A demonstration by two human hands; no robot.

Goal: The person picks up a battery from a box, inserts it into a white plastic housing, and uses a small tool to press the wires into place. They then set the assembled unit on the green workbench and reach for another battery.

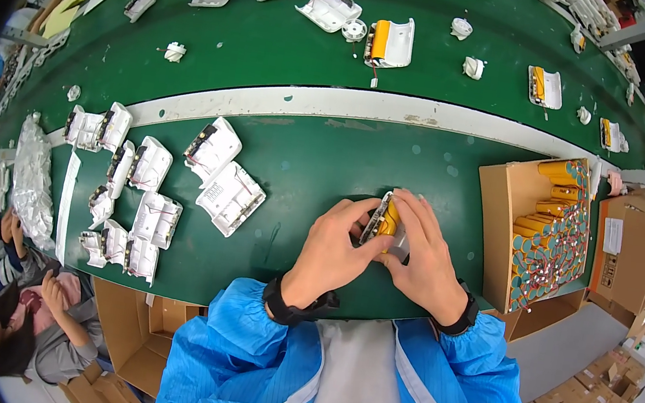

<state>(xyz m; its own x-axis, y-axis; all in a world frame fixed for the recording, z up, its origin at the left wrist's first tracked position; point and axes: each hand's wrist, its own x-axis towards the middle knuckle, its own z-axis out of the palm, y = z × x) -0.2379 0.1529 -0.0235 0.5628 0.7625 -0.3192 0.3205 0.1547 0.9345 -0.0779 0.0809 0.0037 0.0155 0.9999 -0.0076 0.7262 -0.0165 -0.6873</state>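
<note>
Between my two hands, above the green bench, is a white plastic housing [400, 250] with a dark circuit board along one side and a yellow battery pack [390, 221] in it. My left hand [339, 245] grips the board side, its thumb pressed on the battery. From the other side my right hand [424, 253] wraps the housing, fingers over its far end. The hands cover much of the piece, so how deep the battery sits cannot be seen. A cardboard box of yellow battery packs with red wires [549, 233] stands tilted to the right of my right hand.
Several white housings with boards [230, 198] lie on the bench [304, 158] to my left, beside a clear plastic bag [35, 182]. Beyond a white rail [336, 102], a green strip carries housings, some with batteries [390, 44]. Open cartons [135, 332] stand below; other people sit at left.
</note>
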